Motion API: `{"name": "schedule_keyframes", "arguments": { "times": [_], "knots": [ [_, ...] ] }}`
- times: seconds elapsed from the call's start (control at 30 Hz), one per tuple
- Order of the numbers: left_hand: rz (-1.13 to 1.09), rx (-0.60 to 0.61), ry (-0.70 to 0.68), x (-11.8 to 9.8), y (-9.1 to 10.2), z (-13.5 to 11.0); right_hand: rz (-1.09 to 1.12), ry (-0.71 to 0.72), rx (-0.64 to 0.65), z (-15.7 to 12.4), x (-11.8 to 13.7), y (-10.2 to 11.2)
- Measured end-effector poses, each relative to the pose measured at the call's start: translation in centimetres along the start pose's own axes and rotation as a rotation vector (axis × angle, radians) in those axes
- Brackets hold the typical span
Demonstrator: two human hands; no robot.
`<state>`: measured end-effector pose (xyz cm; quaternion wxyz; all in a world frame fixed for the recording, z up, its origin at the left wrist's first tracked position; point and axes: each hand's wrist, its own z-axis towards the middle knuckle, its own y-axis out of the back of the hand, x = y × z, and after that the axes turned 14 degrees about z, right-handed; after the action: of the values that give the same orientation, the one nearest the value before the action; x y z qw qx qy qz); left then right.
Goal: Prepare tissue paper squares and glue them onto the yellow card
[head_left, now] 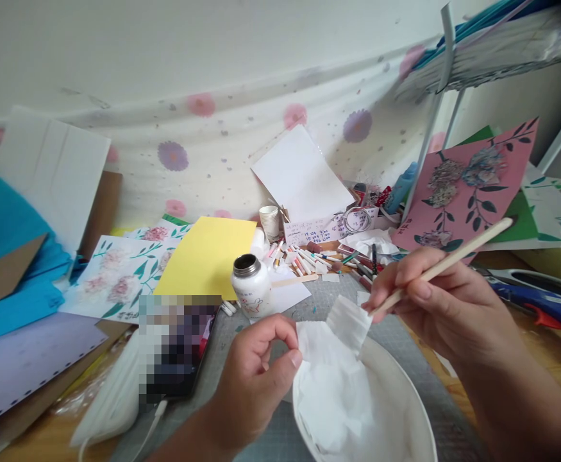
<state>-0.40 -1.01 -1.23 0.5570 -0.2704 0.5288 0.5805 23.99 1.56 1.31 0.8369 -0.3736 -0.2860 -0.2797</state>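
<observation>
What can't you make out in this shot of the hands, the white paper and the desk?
Head view:
1. Whether the left hand pinches the tissue paper: its own fingertips hide the contact.
2. Bowl: near side cut off by the bottom edge.
3. Thing under the pixelated patch: blurred out.
4. Writing on the note card: too small to read.

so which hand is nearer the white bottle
Left. The left hand sits just in front of the white bottle; the right hand, holding a stick, is farther to its right.
</observation>
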Motion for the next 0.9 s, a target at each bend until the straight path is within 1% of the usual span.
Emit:
{"name": "schedule_keyframes", "arguments": {
  "times": [0.1, 0.2, 0.3, 0.37, 0.43, 0.5, 0.57, 0.7, 0.77, 0.9],
  "knots": [
    [0.068, 0.017, -0.048, -0.4, 0.1, 0.0, -0.01, 0.021, -0.04, 0.0, 0.8, 0.4],
    [0.176, 0.067, -0.164, -0.9, 0.3, 0.1, -0.03, 0.025, -0.084, 0.0, 1.1, 0.5],
    [0.296, 0.151, -0.307, -1.2, 0.3, 0.1, -0.016, 0.003, -0.041, 0.0, 0.6, 0.1],
    [0.311, 0.156, -0.331, -1.0, 0.3, 0.1, 0.012, -0.048, 0.014, -0.1, -0.1, -0.4],
    [0.263, 0.101, -0.279, -0.6, 0.3, 0.0, 0.029, -0.083, 0.067, -0.4, -0.7, -0.9],
    [0.185, 0.04, -0.189, -0.1, 0.3, -0.1, 0.018, -0.107, 0.103, -0.7, -1.1, -1.4],
    [0.089, 0.012, -0.131, 0.2, 0.2, -0.3, -0.024, -0.123, 0.127, -0.9, -1.4, -1.8],
    [-0.113, 0.055, -0.061, 0.4, -0.3, -0.5, -0.15, -0.105, 0.151, -1.2, -1.6, -2.3],
    [-0.194, 0.056, -0.025, 0.4, -0.5, -0.5, -0.191, -0.088, 0.156, -1.2, -1.6, -2.5],
    [-0.257, 0.058, 0.042, 0.4, -0.7, -0.2, -0.21, -0.07, 0.163, -1.3, -1.7, -2.7]
  ]
}}
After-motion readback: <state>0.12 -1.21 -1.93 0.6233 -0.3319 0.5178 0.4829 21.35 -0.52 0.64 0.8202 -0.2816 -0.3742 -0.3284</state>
